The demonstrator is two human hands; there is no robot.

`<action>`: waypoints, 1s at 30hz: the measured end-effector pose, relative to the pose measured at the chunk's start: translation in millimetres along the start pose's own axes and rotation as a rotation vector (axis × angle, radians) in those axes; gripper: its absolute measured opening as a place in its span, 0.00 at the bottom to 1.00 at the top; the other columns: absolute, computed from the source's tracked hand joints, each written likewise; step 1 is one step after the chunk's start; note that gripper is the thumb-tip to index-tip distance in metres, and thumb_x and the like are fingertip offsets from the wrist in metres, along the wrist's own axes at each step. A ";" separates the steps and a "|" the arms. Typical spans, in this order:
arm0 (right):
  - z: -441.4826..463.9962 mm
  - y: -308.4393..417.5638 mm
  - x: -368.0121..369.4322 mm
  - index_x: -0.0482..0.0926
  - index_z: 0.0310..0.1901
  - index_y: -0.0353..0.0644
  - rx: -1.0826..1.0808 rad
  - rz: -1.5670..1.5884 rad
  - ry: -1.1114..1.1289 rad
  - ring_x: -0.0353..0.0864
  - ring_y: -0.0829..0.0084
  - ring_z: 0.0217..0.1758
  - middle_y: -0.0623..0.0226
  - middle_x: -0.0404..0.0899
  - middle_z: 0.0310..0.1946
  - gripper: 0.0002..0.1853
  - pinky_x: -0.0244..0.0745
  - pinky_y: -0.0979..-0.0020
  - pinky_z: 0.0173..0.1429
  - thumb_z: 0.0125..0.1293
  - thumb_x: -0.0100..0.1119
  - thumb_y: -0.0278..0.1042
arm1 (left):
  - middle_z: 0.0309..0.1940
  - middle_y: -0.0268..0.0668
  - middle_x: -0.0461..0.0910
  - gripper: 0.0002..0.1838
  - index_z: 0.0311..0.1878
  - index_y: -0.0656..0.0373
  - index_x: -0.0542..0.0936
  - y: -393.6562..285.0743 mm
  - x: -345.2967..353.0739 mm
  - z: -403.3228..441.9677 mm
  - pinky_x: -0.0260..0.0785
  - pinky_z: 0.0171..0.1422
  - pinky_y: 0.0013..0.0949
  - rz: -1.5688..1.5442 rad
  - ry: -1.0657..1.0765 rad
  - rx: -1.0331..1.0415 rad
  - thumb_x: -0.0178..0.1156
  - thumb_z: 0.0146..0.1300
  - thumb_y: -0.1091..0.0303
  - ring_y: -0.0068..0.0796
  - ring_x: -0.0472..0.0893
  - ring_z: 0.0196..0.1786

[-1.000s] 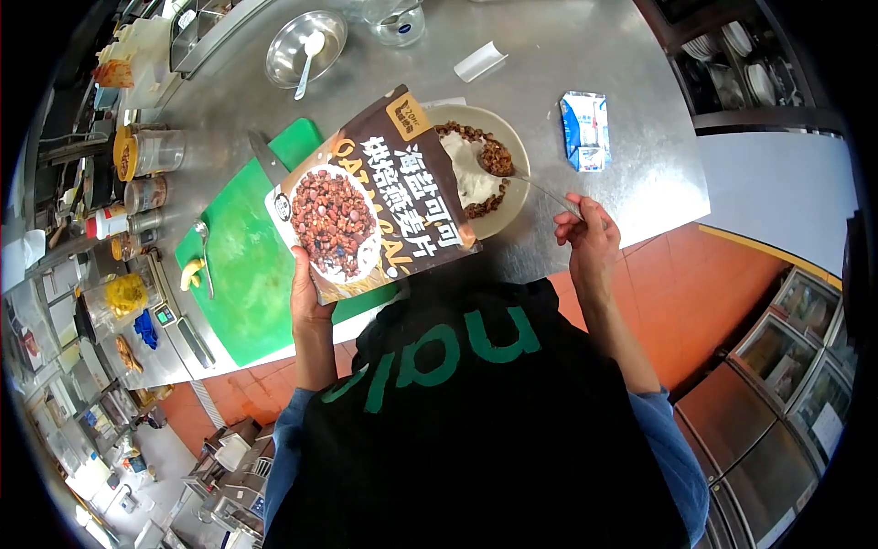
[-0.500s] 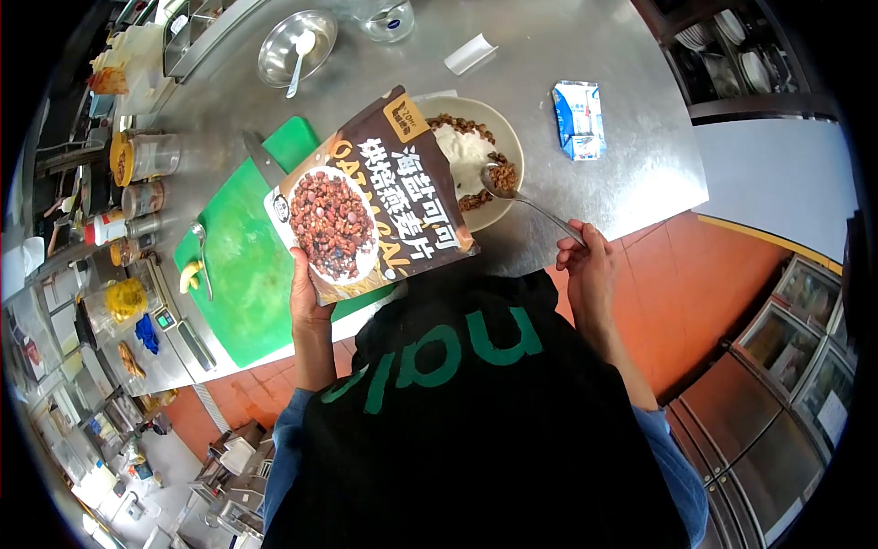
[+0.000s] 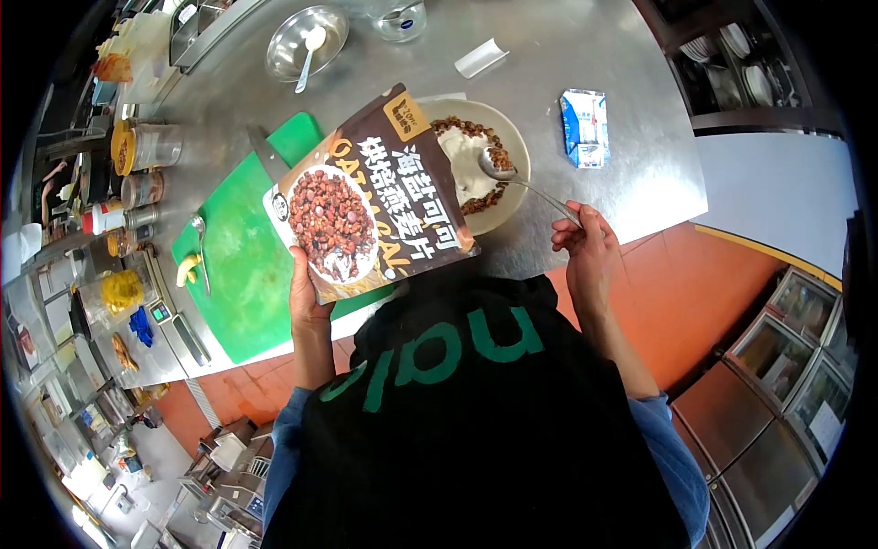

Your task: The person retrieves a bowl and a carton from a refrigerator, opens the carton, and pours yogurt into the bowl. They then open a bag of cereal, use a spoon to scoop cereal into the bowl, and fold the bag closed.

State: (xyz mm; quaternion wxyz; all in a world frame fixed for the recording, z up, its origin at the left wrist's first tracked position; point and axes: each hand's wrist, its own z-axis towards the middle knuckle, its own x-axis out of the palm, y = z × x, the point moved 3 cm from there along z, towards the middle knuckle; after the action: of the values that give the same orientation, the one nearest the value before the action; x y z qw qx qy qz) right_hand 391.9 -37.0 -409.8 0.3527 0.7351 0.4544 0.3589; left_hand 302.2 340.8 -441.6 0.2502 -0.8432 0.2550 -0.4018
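My left hand [image 3: 309, 295] grips the lower left edge of a brown cereal bag [image 3: 416, 197], its printed front facing up. The bag covers the left part of a pale bowl [image 3: 518, 188]. In that bowl, brown granola [image 3: 474, 128] rings white yogurt [image 3: 465, 165]. My right hand [image 3: 588, 245] is closed around the handle of a metal spoon [image 3: 547, 199]. The spoon's head rests over the granola and yogurt near the bowl's right side. Whatever is at the bag's opening is hidden from me.
A green cutting board [image 3: 242, 274] lies left, with a knife [image 3: 265, 154], another spoon [image 3: 203, 256] and a banana piece [image 3: 187, 269]. A metal bowl [image 3: 297, 59], a blue-white packet [image 3: 585, 128] and a curved white piece [image 3: 481, 58] sit farther back. Jars [image 3: 142, 190] line the left.
The spoon's head has shifted slightly up within the bowl, and my right hand moved with it. My left hand still holds the bag in nearly the same place.
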 end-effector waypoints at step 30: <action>-49.2 147.9 45.6 0.76 0.39 0.28 -0.250 -0.385 0.158 0.77 0.74 0.19 0.57 0.78 0.32 0.17 0.73 0.76 0.19 0.71 0.47 0.37 | 0.64 0.42 0.66 0.35 0.68 0.60 0.59 10.3 -12.9 -8.4 0.64 0.65 0.42 -0.063 0.018 0.017 0.49 0.66 0.45 0.39 0.70 0.62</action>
State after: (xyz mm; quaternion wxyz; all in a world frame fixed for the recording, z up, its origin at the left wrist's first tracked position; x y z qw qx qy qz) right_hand 426.5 -35.5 -251.1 0.4661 0.5552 0.5642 0.3951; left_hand 286.0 339.5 -450.5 0.2422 -0.8449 0.2272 -0.4194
